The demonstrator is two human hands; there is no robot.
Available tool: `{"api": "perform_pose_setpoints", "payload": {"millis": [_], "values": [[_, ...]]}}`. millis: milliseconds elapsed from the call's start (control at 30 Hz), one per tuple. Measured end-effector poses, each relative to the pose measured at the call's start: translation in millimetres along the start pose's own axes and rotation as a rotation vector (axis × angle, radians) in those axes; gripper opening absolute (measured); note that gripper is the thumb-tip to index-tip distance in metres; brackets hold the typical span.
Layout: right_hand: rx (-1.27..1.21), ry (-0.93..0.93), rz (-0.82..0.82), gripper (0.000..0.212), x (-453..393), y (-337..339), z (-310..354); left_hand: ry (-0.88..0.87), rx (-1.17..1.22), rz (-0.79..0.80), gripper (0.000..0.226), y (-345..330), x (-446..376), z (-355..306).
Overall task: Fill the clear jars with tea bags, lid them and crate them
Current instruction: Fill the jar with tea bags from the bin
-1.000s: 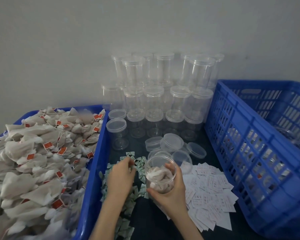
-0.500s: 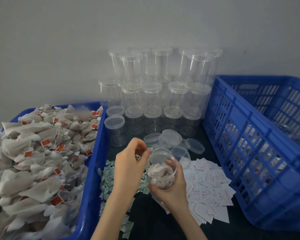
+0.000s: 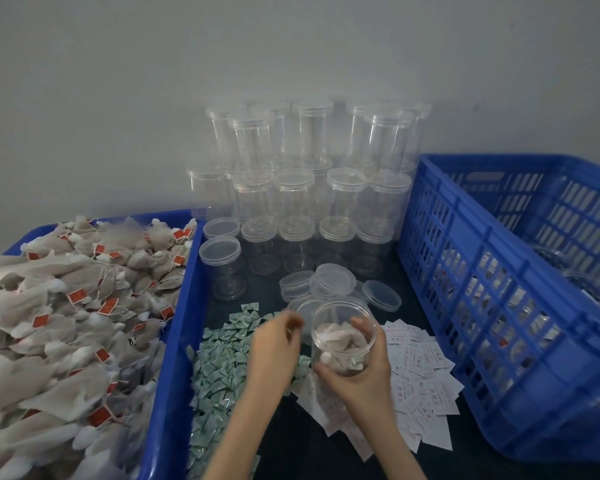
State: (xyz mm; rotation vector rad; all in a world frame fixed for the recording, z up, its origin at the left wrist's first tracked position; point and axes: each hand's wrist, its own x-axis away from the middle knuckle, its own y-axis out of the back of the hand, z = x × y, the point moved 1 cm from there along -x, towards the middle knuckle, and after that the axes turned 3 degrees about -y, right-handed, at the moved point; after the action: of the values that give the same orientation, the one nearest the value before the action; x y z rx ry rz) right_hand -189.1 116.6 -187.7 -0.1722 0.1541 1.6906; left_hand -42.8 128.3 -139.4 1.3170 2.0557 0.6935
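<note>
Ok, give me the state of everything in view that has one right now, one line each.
held jar: no lid, tea bags inside, upright.
right hand: grips the held jar.
left hand: beside the jar, fingers blurred.
loose lids: off, piled behind the held jar.
stacked jars: lidded, empty.
tea bag bin: heaped full.
blue crate: some jars inside, room left.

text: none legible | white slips (image 3: 418, 382): red print, blurred | tea bags' red tags (image 3: 77, 295): unreadable
</note>
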Motion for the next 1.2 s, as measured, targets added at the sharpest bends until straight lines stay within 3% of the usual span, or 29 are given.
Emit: {"api": "perform_pose_setpoints", "payload": {"millis": [100, 233, 333, 700, 967, 1200], "values": [[0.014, 0.043, -0.034, 0.089, -5, 11, 0, -0.094, -0.177, 0.247, 0.018, -36, 10, 6], [0.001, 0.065, -0.076, 0.096, -9, 26, -4, -0.131, -0.154, 0.332, 0.022, -58, 14, 11], [-0.047, 0.060, -0.120, 0.097, -11, 36, -7, -0.230, -0.330, 0.404, 0.027, -70, 15, 11], [-0.023, 0.086, -0.206, 0.099, -14, 59, -8, -0.374, -0.442, 0.260, 0.029, -82, 14, 16], [-0.022, 0.125, -0.221, 0.103, -14, 62, -4, -0.242, -0.357, 0.221, 0.032, -91, 20, 6], [-0.031, 0.129, -0.212, 0.106, -11, 64, -2, -0.092, -0.203, 0.114, 0.015, -86, 15, 6]]}}
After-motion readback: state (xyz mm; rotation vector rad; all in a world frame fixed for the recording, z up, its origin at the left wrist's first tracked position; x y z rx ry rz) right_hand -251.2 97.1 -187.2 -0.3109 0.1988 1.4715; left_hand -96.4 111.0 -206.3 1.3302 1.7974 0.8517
